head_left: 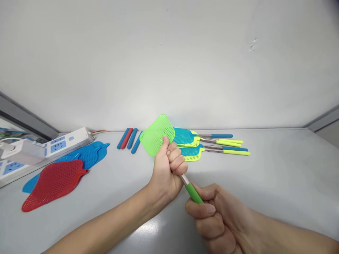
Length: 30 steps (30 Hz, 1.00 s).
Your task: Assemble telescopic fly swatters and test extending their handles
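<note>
A green fly swatter is held tilted above the table, its perforated head pointing up and away from me. My left hand is closed around its neck, just below the head. Below that fist a short piece of metal rod shows. My right hand grips the green handle sleeve at the near end, thumb along the side. Behind the left hand lies a stack of blue and yellow fly swatters, their metal rods and coloured handles pointing right.
Several loose blue and red handle sleeves lie left of the stack. Farther left are a red swatter head and blue swatter heads, beside a white power strip with a plugged-in adapter. A pale wall borders the grey table.
</note>
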Each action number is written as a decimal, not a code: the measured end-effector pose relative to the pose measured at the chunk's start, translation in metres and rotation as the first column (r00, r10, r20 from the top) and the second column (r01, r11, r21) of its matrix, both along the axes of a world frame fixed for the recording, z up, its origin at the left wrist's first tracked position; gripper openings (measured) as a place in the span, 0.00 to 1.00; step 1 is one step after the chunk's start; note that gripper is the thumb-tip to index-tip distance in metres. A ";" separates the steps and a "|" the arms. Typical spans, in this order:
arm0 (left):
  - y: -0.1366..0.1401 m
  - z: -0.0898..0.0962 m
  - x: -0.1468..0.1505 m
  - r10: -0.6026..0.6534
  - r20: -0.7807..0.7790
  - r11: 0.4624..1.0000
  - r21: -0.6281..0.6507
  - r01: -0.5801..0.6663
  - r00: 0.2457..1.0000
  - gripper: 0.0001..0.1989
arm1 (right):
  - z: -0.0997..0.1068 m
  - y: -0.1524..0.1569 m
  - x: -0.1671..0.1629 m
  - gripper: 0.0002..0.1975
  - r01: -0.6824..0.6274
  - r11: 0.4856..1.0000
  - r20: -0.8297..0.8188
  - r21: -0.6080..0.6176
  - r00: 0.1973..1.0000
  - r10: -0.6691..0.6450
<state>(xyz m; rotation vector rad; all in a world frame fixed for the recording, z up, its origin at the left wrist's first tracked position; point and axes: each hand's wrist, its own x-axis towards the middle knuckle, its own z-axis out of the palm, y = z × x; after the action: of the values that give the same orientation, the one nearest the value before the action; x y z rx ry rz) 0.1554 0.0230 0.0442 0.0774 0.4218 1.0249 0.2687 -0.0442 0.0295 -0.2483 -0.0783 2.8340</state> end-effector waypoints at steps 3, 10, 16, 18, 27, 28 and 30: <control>0.000 -0.001 0.000 0.026 -0.042 1.000 0.011 -0.026 0.999 0.19 | -0.006 0.001 0.002 0.19 -0.006 0.999 0.013 -0.044 1.000 0.006; 0.003 -0.001 0.002 0.082 -0.125 0.997 0.022 -0.079 0.989 0.20 | -0.014 0.008 0.004 0.17 -0.024 0.998 -0.023 -0.058 0.999 0.023; 0.005 -0.003 0.003 0.109 -0.156 0.994 0.019 -0.107 0.982 0.20 | -0.016 0.014 0.004 0.16 -0.042 0.999 -0.043 -0.035 0.998 0.041; 0.006 -0.002 0.003 0.121 -0.172 0.992 0.045 -0.115 0.978 0.21 | -0.019 0.015 0.004 0.16 -0.046 0.999 -0.035 -0.017 0.998 0.046; 0.011 -0.001 0.001 0.122 -0.239 0.986 0.138 -0.090 0.963 0.21 | -0.028 0.022 0.002 0.18 -0.040 0.997 0.033 0.062 0.999 0.038; 0.012 0.000 0.000 0.128 -0.239 0.983 0.161 -0.090 0.963 0.21 | -0.027 0.024 0.002 0.18 -0.043 0.996 0.058 0.083 0.998 0.039; 0.013 0.002 -0.001 0.140 -0.242 0.974 0.210 -0.090 0.960 0.22 | -0.024 0.028 0.002 0.19 -0.047 0.989 0.143 0.139 0.989 0.027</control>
<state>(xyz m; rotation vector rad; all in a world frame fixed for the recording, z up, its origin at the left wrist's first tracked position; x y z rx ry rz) 0.1548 0.0363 0.0460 0.3695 0.5632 1.1757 0.2703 -0.0164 0.0054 -0.4193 -0.3174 2.8279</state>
